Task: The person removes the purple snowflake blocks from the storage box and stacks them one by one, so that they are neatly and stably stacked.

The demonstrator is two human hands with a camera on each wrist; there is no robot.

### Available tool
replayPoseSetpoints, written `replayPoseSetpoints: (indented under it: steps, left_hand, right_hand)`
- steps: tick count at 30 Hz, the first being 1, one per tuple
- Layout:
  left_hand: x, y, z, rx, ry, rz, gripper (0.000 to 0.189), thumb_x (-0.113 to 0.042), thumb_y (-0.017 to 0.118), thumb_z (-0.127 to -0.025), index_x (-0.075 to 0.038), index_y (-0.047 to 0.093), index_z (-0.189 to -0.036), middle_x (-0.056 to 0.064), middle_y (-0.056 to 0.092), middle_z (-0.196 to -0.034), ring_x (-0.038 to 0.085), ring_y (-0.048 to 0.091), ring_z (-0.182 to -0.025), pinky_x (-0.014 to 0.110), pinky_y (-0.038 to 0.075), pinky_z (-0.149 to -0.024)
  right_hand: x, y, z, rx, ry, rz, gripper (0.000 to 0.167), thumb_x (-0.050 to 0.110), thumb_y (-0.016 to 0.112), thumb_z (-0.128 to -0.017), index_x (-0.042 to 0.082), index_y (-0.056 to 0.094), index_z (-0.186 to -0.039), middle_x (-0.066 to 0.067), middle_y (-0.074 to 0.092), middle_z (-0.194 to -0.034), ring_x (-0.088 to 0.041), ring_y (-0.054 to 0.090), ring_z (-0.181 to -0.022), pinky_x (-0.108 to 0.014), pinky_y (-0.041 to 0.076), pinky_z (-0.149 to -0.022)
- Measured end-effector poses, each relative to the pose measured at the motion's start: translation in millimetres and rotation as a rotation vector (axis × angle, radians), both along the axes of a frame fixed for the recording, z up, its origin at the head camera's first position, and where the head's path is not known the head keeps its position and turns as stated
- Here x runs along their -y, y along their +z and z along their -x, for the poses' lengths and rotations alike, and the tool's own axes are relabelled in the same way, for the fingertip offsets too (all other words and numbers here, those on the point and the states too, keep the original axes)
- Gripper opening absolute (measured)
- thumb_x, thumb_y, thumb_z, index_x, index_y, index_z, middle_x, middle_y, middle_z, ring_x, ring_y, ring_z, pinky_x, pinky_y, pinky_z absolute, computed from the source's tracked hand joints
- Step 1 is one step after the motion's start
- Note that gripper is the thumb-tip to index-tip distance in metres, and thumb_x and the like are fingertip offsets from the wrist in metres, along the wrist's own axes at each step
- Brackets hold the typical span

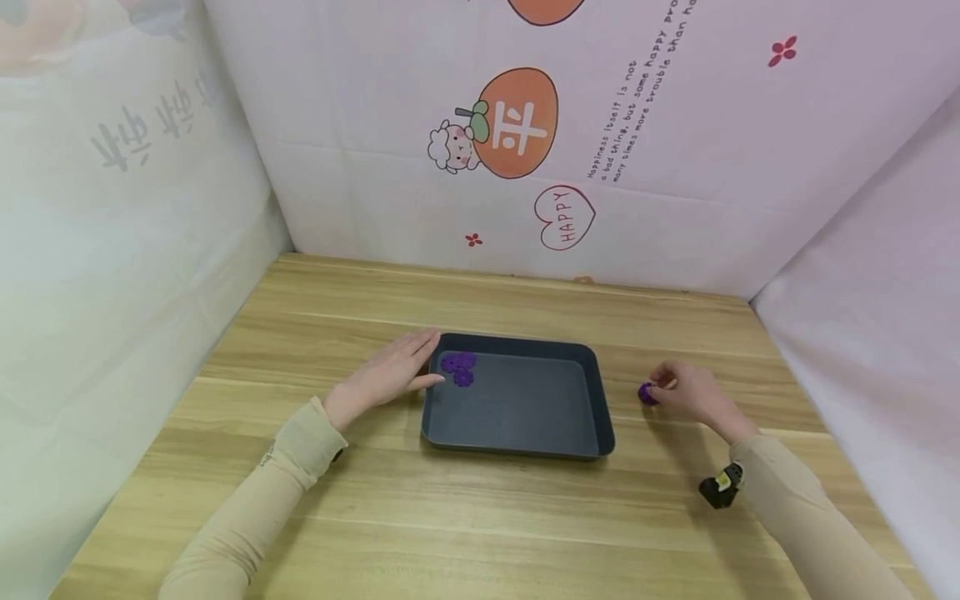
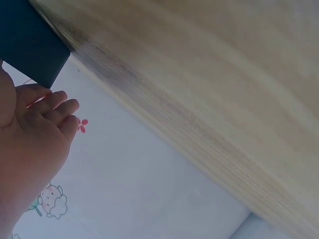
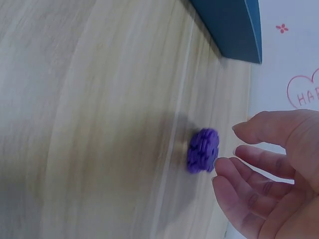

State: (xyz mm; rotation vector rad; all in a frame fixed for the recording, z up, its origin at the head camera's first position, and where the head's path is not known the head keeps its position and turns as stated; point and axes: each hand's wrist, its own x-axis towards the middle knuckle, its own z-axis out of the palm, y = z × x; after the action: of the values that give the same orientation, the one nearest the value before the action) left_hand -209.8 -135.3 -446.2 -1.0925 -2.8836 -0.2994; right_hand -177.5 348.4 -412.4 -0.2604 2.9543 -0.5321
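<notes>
A dark grey rectangular tray lies on the wooden table, with several purple snowflake-shaped discs in its far left corner. My left hand rests against the tray's left side near that corner, fingers extended; its fingertips are at the tray's edge in the left wrist view too. To the right of the tray stands a small stack of purple notched discs on the tabletop. Right beside this stack is my right hand, its thumb and fingers loosely bent and spread, with a gap between thumb and fingertips.
White printed cloth hangs behind the table and along both sides. Bare wood tabletop surrounds the tray. A black wrist device sits at the right cuff.
</notes>
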Motion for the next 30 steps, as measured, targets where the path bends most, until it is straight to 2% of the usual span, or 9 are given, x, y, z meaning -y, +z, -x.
replayPoseSetpoints:
  steps: [9, 19, 26, 30]
  left_hand:
    - [0.7, -2.7, 0.8, -0.015, -0.004, -0.01, 0.075, -0.047, 0.052, -0.101, 0.003, 0.031, -0.153, 0.022, 0.033, -0.159, 0.036, 0.033, -0.148, 0.049, 0.031, -0.124]
    - [2.1, -1.3, 0.8, -0.016, 0.005, -0.021, 0.075, -0.047, 0.053, -0.1, 0.003, 0.031, -0.153, 0.022, 0.033, -0.159, 0.035, 0.033, -0.149, 0.049, 0.03, -0.124]
    - [1.7, -0.2, 0.0, -0.011, 0.009, -0.019, 0.075, -0.045, 0.054, -0.1, 0.002, 0.031, -0.153, 0.021, 0.032, -0.16, 0.035, 0.033, -0.149, 0.049, 0.029, -0.124]
    - [1.2, -0.2, -0.8, -0.024, 0.009, -0.016, 0.075, -0.045, 0.056, -0.1, 0.003, 0.033, -0.152, 0.022, 0.033, -0.159, 0.036, 0.034, -0.148, 0.049, 0.03, -0.124]
  right_hand:
    - [32, 10.9, 0.9, -0.051, 0.052, 0.022, 0.024, 0.013, 0.065, -0.092, -0.006, 0.067, -0.108, -0.021, 0.072, -0.098, -0.031, 0.071, -0.085, -0.045, 0.059, -0.074]
    - [80, 18.6, 9.7, -0.113, 0.128, 0.07, 0.019, 0.013, 0.068, -0.091, -0.002, 0.068, -0.103, -0.017, 0.072, -0.094, -0.022, 0.069, -0.075, -0.033, 0.057, -0.062]
    - [116, 16.8, 19.4, -0.098, 0.209, 0.107, 0.02, 0.015, 0.069, -0.092, -0.001, 0.068, -0.105, -0.012, 0.071, -0.092, -0.017, 0.064, -0.077, -0.034, 0.056, -0.068]
    - [136, 13.4, 26.3, -0.071, 0.241, 0.126, 0.021, 0.018, 0.068, -0.093, 0.002, 0.068, -0.106, -0.011, 0.071, -0.096, -0.017, 0.065, -0.081, -0.037, 0.058, -0.073]
